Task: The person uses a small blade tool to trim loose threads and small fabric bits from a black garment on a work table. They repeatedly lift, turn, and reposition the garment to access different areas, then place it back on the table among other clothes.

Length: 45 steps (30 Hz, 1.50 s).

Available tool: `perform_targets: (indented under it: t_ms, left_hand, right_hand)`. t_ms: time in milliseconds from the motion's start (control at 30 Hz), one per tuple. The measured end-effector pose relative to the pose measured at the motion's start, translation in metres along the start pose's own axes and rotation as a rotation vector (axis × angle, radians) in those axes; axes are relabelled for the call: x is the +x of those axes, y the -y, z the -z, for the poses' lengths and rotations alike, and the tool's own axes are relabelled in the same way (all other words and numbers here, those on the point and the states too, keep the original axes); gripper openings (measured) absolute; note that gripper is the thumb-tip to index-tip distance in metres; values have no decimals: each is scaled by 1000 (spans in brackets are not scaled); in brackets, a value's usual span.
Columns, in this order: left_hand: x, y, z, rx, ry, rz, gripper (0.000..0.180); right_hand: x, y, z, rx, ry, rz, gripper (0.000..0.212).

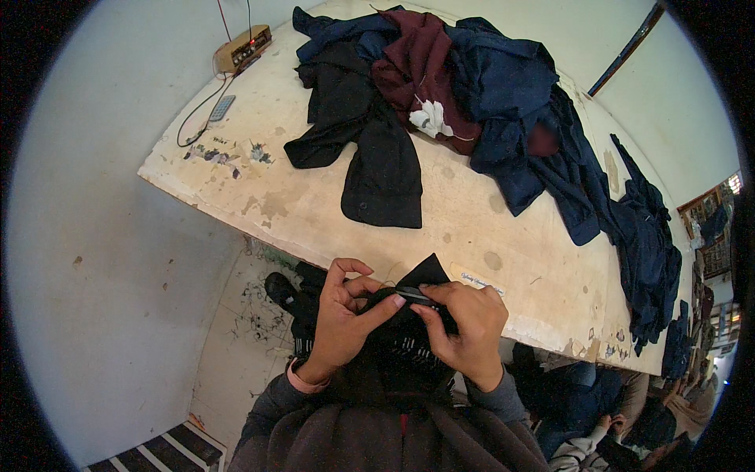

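Observation:
A piece of black cloth (425,272) is held up between my hands, just in front of the table's near edge. My left hand (344,311) pinches its edge between thumb and fingers, with the other fingers curled and raised. Against the same edge, my right hand (469,316) grips a slim grey-bladed tool (414,296), its tip close to my left thumb. The tool's handle is hidden in my right fingers, so its exact kind does not show. A thin thread seems to stick up near the left fingertips.
On the pale, stained table (464,189) lie a black garment (381,169), a maroon garment (417,67) with a crumpled white piece (430,118), and navy garments (507,71). A box with a red light (242,49) and a remote (222,108) sit far left. Other people (605,401) are at lower right.

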<state>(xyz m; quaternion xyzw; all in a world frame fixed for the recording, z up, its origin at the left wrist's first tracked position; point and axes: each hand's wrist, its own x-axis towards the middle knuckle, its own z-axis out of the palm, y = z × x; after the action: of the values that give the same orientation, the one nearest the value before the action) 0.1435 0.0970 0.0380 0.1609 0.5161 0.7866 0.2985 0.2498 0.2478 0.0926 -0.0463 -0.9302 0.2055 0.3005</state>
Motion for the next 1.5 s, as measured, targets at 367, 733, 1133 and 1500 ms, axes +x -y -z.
perform_targets:
  t_ms: [367,733,1133,1500]
  left_hand:
    - [0,-7,14,786,177,-564,51]
    - [4,25,17,49,347,-770,48]
    - [5,28,16,3,347,-790,41]
    - [9,36,14,-22,300,-889,42]
  right_hand:
    - [-6,-17,32,531,25,-304,23]
    - [9,-20,34,858,566,-377,22]
    - [-1,-18,20,925,485,-440,19]
    - [-11,-15,7,1041,454,-470,17]
